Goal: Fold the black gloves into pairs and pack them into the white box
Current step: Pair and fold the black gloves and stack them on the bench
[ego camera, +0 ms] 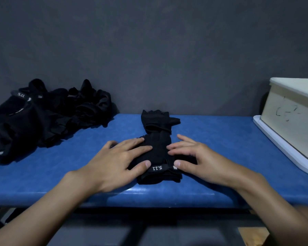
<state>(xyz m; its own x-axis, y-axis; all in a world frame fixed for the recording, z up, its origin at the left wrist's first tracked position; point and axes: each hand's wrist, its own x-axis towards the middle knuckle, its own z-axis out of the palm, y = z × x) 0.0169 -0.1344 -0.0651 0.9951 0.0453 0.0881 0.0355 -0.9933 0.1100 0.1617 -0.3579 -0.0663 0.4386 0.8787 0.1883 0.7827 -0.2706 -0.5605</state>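
Black fabric, soft and limp: the glove bundle point(157, 151) lies mid-bench on the blue padded bench top point(220, 139). Its long axis runs 6 to 12 o'clock. The cuff end, with a white label point(157, 168), points at the person, and the finger end points at the wall.

Left hand point(121, 157) presses on the bundle from 9 o'clock and right hand point(194, 155) from 3 o'clock. The fingers point(140, 148) of both are straight and slightly spread, laid flat on the fabric and not curled round it. The thumbs sit either side of the label. Both hands are equally near. The far part of the bundle projects past the fingertips at 12 o'clock and is not pressed down.

Judgement: the fold would go along the long axis, far end brought over toward 6 o'clock. The fabric is likely to spring open if released.

White box point(292, 118) stands at 3 o'clock, well apart from the bundle, on a white tray point(277, 142). The right hand is the nearer one for packing. The inside of the box is not visible.

A loose pile of gloves point(43, 118) sits at 10 o'clock against the dark grey wall point(149, 50). The lighting is dim.
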